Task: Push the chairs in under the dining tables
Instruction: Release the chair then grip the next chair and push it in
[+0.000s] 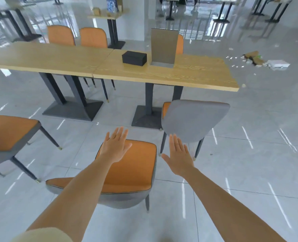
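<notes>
1. Beside the near edge of the right dining table (162, 74), a grey-backed chair (193, 119) stands close to the tabletop, its orange seat only partly under it; I judge it nearly in but not fully.
2. Nearest the camera, an orange-seated chair (136, 165) stands well apart from the tables, turned at an angle, so it is not yet pushed in.
3. At the left edge, a third chair (10, 133) also stands out on the floor, clear of the left dining table (39, 58).
4. Across the tables, two orange chair backs (78, 36) sit close against the far edge and look tucked in.
5. Both hands are spread flat and hold nothing: the left hand (115, 147) hovers over the nearest seat, the right hand (179, 156) just beside the grey backrest.
6. By my judgement, most of the near-side work is left.
</notes>
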Motion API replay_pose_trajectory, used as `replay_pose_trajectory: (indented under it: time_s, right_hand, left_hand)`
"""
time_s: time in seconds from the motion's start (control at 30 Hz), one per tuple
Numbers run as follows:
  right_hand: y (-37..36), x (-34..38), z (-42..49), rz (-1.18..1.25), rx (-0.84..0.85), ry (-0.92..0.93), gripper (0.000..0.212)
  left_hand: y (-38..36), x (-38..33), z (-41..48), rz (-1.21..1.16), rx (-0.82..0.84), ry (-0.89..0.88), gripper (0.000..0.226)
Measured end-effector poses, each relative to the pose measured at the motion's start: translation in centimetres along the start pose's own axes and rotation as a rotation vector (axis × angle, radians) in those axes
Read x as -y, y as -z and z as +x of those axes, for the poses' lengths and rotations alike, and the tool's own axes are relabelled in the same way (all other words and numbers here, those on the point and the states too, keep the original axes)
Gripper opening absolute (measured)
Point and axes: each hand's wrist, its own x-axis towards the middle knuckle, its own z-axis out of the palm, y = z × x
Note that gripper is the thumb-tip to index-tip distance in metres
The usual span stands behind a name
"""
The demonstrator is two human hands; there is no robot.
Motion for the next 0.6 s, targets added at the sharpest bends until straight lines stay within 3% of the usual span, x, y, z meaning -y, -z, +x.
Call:
replay_pose_trajectory:
  time_s: [0.17, 0.33, 0.5, 0.6]
  right_hand:
    - [-2.9, 7.3, -2.1, 0.058, 0.013, -0.03, 0.077]
    - [-6.7, 15.3, -5.1, 0.095, 0.117, 0.034, 0.083]
    - [-9.9, 18.3, -6.5, 0.038, 0.217, -0.006, 0.088]
    - [-10.7, 18.7, -6.2, -0.019, 0.185, -0.062, 0.084]
  left_hand:
    - [-1.1, 6.3, -4.3, -0.027, 0.013, -0.063, 0.064]
    - [-4.4, 12.9, -9.1, -0.044, 0.133, -0.081, 0.068]
    - [-5.5, 14.7, -12.1, -0.255, 0.266, -0.064, 0.069]
    - [-5.7, 15.2, -13.0, -0.241, 0.238, -0.158, 0.071]
